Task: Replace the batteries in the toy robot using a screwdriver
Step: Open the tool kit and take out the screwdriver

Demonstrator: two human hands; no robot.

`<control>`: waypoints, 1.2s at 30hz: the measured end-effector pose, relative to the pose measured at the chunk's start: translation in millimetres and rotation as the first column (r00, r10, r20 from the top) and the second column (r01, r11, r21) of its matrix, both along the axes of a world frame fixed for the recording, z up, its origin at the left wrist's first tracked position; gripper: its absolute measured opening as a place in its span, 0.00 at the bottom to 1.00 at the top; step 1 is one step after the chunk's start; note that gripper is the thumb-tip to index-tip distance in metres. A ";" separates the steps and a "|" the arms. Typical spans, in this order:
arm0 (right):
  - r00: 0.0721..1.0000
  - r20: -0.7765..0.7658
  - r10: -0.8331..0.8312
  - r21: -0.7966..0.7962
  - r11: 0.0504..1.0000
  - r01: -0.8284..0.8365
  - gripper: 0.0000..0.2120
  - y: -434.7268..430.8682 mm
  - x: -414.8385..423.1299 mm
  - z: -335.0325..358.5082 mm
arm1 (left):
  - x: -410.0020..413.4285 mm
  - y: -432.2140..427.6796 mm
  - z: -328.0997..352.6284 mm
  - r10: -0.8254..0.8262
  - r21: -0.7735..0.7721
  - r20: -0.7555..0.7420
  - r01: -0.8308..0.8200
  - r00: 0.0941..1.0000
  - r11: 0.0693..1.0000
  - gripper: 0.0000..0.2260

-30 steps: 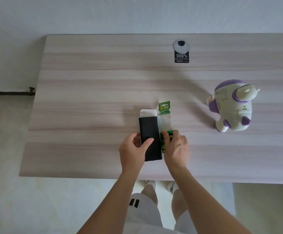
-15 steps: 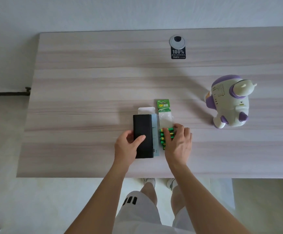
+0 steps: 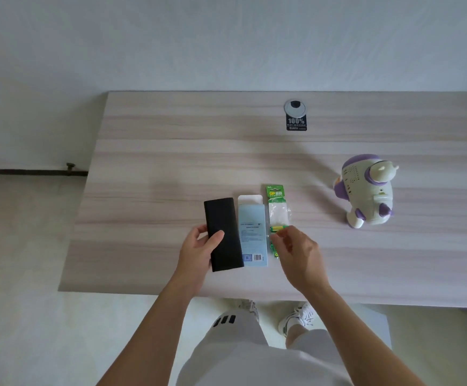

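Your left grip (image 3: 198, 249) is closed round the near half of the black case (image 3: 222, 235), thumb across its top face and fingers behind its 9 o'clock edge. The case runs lengthwise toward 12 o'clock, leaning slightly to 11. Its 3 o'clock edge meets the light blue box (image 3: 252, 232), which lies flat on the desk (image 3: 157, 162) with a white flap open at its 12 o'clock end.

Your right grip (image 3: 299, 253) sits at 3 o'clock of that box, fingers curled, with the fingertips (image 3: 282, 232) down at the green batteries (image 3: 276, 228) in the battery pack (image 3: 279, 211). You cannot tell from this view whether they pinch a battery or only touch it. The pack lies just beside the box, its green header card at the 12 o'clock end.

The toy robot (image 3: 366, 190), white with purple parts, stands on the desk at 2 o'clock from your right grip, well apart from both grips. Far off at 12 o'clock a round grommet (image 3: 295, 107) is set in the desk, a black sticker (image 3: 296, 124) touching its near side.
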State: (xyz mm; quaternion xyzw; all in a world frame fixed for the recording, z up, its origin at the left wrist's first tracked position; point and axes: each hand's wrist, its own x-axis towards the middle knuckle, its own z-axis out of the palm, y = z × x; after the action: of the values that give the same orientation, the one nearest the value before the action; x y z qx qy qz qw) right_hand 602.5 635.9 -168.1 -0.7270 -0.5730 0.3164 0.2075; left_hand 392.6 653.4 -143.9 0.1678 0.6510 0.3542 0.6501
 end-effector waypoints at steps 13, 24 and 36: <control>0.868 -0.476 -0.144 -0.108 0.989 0.104 0.16 -10.0 -15.9 85.6 | 50.9 -20.8 76.3 -0.121 0.165 0.001 0.119 0.993 0.979 0.08; 0.817 -0.542 -0.197 -0.133 0.980 0.148 0.28 -12.9 39.7 113.8 | 113.7 -27.9 111.7 -0.089 0.196 -0.086 0.104 0.992 0.975 0.10; 0.723 -0.686 -0.079 -0.073 0.997 0.040 0.19 -11.7 93.2 127.8 | 156.4 -27.2 131.4 -0.089 0.264 0.027 0.078 0.996 0.961 0.08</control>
State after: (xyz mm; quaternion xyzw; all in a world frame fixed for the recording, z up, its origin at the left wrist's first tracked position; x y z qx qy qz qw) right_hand 695.7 624.2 -40.3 -0.5813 -0.4231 0.5714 0.3958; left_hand 549.0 626.2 -12.5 0.2729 0.5779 0.4128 0.6489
